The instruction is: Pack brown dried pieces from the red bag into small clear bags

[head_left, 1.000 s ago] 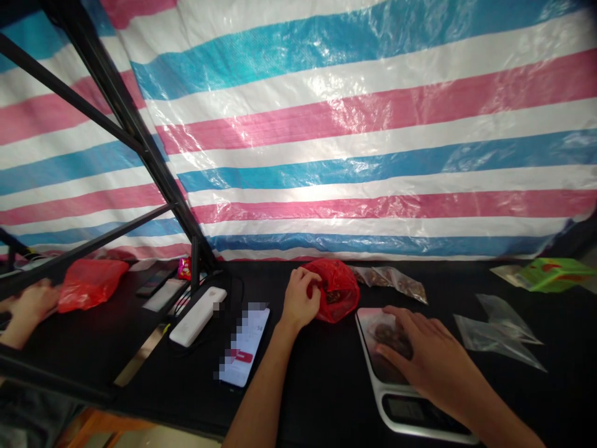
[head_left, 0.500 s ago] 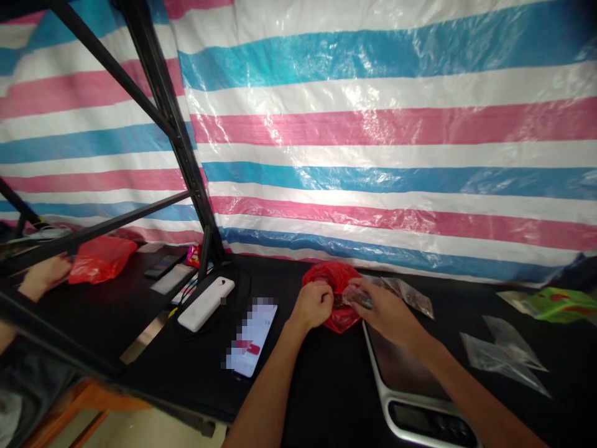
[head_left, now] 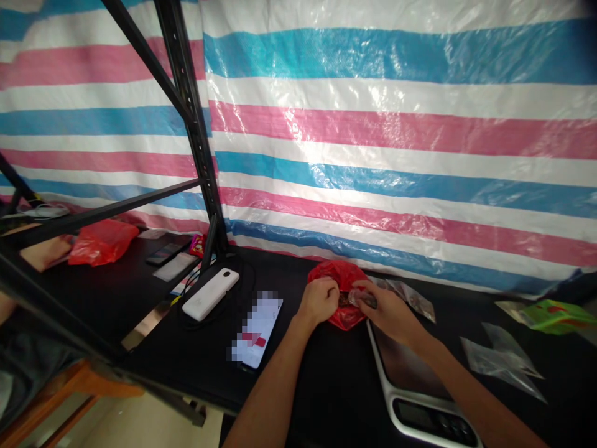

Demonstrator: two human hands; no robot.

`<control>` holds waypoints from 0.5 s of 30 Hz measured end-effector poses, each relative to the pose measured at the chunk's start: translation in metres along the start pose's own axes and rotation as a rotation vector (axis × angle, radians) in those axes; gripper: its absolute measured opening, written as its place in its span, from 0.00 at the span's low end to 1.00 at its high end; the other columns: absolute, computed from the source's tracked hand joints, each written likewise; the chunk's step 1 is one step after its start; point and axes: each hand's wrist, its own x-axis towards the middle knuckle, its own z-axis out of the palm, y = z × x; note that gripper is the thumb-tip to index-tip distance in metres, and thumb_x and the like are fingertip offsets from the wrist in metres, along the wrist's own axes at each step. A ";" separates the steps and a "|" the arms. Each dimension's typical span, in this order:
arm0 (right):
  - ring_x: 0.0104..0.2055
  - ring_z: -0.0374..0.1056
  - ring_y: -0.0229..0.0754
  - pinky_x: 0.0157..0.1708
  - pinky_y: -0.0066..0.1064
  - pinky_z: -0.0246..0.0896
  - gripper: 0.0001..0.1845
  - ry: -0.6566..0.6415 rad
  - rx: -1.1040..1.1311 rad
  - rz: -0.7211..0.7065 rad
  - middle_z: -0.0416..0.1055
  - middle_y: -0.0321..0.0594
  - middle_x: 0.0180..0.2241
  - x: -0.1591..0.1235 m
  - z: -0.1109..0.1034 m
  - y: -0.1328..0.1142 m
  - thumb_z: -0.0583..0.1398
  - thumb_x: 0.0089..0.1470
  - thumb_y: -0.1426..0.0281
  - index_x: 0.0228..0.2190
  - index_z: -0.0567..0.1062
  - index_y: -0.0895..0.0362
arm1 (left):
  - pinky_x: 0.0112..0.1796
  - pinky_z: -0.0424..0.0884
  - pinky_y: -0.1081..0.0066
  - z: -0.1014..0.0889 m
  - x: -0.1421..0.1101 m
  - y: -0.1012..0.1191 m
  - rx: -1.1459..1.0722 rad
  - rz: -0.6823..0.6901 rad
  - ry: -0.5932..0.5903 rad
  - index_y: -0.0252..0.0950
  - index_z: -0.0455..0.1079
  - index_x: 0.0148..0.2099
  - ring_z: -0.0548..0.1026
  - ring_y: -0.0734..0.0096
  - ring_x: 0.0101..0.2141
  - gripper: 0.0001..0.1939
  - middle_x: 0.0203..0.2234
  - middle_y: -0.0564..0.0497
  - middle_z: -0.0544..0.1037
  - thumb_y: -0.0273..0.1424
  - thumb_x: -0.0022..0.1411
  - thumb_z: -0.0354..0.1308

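Red plastic bag [head_left: 344, 317] lies on our black tabletop [head_left: 186, 354], between our hands. Further left sit a white power bank [head_left: 211, 294] and a phone [head_left: 256, 331], its screen blurred out. Our left hand [head_left: 319, 302] closes on the bag; our right hand [head_left: 387, 314] pinches a small clear bag [head_left: 361, 298] of something dark. Rightward, a kitchen scale [head_left: 410, 392] shows an unreadable display, and a green packet [head_left: 553, 317] lies beyond.

My left hand [head_left: 319, 301] can pass along the black worktop [head_left: 336, 386] between the phone [head_left: 256, 333] and the scale [head_left: 410, 386]. The red bag [head_left: 342, 272] lies beneath my right hand [head_left: 389, 314] too, and the scale stands on the way to the plastic bags [head_left: 501, 367] on the right.
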 end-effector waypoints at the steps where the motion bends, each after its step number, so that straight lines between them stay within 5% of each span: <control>1: 0.39 0.81 0.52 0.39 0.39 0.70 0.20 -0.021 -0.017 0.005 0.84 0.41 0.39 0.000 0.000 0.000 0.59 0.61 0.66 0.54 0.76 0.50 | 0.36 0.68 0.71 0.000 0.000 0.000 0.000 0.002 0.004 0.38 0.70 0.26 0.76 0.68 0.31 0.14 0.28 0.51 0.79 0.20 0.60 0.50; 8: 0.43 0.81 0.54 0.43 0.41 0.72 0.22 0.020 -0.032 0.027 0.84 0.42 0.44 -0.005 0.005 0.000 0.59 0.61 0.67 0.56 0.75 0.49 | 0.34 0.67 0.72 0.001 -0.001 0.000 0.010 0.011 0.032 0.38 0.70 0.26 0.76 0.69 0.31 0.13 0.27 0.51 0.78 0.20 0.60 0.51; 15: 0.50 0.79 0.54 0.51 0.44 0.74 0.20 0.155 0.201 0.097 0.82 0.42 0.51 -0.036 -0.010 0.020 0.62 0.62 0.58 0.54 0.76 0.48 | 0.35 0.68 0.73 0.002 0.000 -0.001 0.010 0.035 0.052 0.38 0.69 0.25 0.76 0.70 0.30 0.14 0.27 0.52 0.78 0.19 0.60 0.51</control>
